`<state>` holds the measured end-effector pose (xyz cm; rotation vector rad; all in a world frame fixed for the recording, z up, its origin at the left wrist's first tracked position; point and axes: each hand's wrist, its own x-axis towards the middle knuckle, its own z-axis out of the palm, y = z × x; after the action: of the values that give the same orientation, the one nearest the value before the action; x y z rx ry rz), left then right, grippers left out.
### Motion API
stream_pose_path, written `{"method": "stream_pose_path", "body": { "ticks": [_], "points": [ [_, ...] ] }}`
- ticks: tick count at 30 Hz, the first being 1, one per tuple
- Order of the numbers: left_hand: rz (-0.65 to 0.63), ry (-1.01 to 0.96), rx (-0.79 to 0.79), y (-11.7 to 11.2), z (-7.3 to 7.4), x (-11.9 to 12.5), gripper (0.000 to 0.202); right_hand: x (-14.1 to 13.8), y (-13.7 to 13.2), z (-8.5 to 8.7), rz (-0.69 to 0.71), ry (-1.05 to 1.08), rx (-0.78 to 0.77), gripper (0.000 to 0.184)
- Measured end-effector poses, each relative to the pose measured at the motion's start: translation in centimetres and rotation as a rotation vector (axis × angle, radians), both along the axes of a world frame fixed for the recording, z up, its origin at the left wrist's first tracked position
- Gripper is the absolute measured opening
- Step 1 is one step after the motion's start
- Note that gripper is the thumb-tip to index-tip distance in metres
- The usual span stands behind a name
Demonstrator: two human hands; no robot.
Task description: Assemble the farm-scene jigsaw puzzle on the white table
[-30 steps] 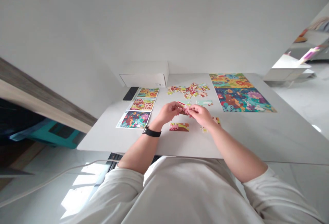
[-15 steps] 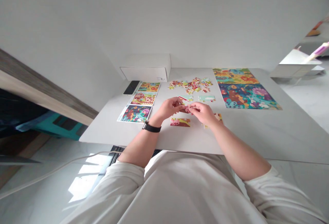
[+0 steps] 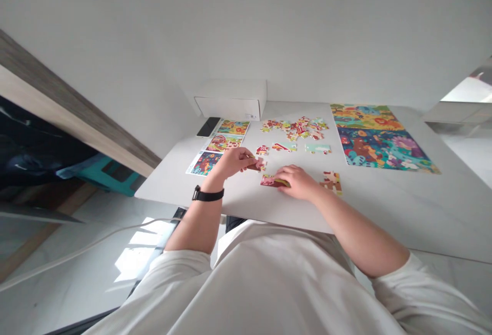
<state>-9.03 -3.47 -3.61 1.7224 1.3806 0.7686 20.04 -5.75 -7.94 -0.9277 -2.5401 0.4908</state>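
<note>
My left hand (image 3: 237,162), with a black band at the wrist, is closed with its fingertips pinching pink-and-brown puzzle pieces (image 3: 261,163) just above the table. Below these lies a joined strip of puzzle pieces (image 3: 269,181) with a pink animal on it. My right hand (image 3: 295,182) has its fingers closed over the strip's right end, hiding part of it. Above my hands lie a small red barn piece (image 3: 262,149), a strip with a red roof (image 3: 283,147) and a pale blue strip (image 3: 317,148). Brown-and-yellow pieces (image 3: 332,182) lie beside my right wrist.
A pile of loose puzzle pieces (image 3: 302,127) lies farther back. At the left are a picture sheet (image 3: 200,162), a phone (image 3: 208,126) and a white box (image 3: 230,104). Two completed colourful pictures (image 3: 380,138) lie at the right on the white table (image 3: 384,207).
My hands have parted. The left has moved left and keeps the pink-and-brown pieces; the right has come down onto the strip nearer me. The view has shifted slightly.
</note>
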Motion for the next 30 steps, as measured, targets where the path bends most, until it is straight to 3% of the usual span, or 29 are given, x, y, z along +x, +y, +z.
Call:
{"method": "stream_pose_path", "body": {
  "ticks": [4, 11, 30],
  "points": [
    [-0.023, 0.163, -0.091, -1.2, -1.3, -0.5, 0.033, -0.3, -0.3, 0.1, -0.007, -0.072, -0.006, 0.034],
    [-0.002, 0.389, -0.068, -1.5, -2.3, 0.4, 0.035, -0.2, -0.3, 0.1, -0.01, -0.087, 0.001, 0.032],
    [0.061, 0.436, -0.008, -2.1, -2.6, 1.2, 0.033, 0.0, -0.1, -0.2, 0.008, -0.07, 0.007, 0.032]
  ]
}}
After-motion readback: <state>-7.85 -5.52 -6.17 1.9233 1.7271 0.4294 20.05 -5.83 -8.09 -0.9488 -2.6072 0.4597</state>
